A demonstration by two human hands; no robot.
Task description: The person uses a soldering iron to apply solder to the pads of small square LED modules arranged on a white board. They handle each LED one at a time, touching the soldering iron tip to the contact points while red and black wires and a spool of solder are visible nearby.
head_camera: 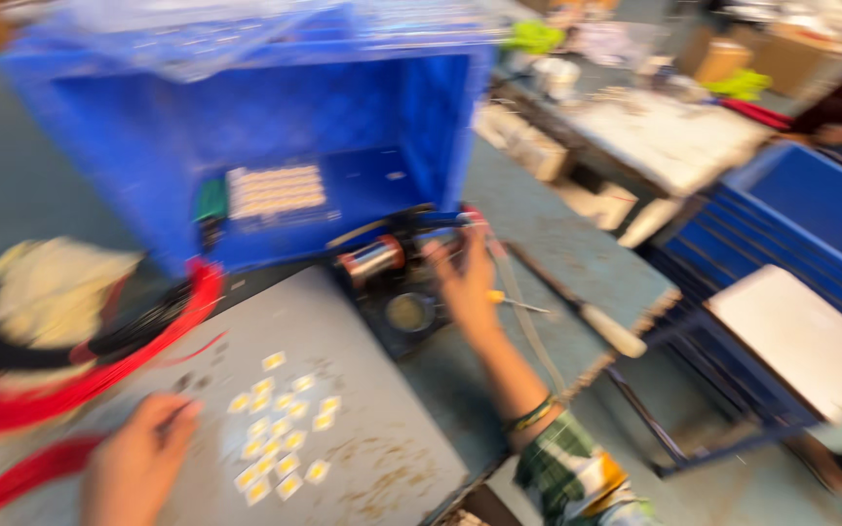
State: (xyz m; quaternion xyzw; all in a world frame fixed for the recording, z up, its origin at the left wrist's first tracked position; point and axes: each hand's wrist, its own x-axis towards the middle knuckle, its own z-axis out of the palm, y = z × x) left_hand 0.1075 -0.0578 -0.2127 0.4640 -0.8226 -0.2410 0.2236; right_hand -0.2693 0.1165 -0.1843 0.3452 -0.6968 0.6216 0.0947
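Yellow-white small square chips (280,429), roughly twenty, lie loose in a cluster on the grey board (372,390) on the worktop (577,253), none stacked, none in hand. Left hand (138,468) sits at the cluster's left edge, fingers curled loosely toward a thin dark object beside the chips; blur is too heavy to tell whether it's gripped or just touched, or what it is. Right hand (462,282) is stretched out well away from the chips to the soldering stand (401,282) behind the board, fingers partly curled around the blue-handled tool (440,226) by the copper-coloured spool (372,258); looks like contact, can't confirm a closed grip. Progress, as a judgement: chips are laid out, no sign any have been joined to anything, red wire bundle (80,380) lies untouched at left, so most of the work looks still ahead. Further out: a blue crate (246,136) tipped on its side behind the stand, with a tray of more pale chips (277,190) inside; wooden-handled tool (587,312) right of the stand; second blue crate (801,224) with a white sheet (801,336) off the worktop's right edge; cluttered neighbouring bench (665,136) at the back.
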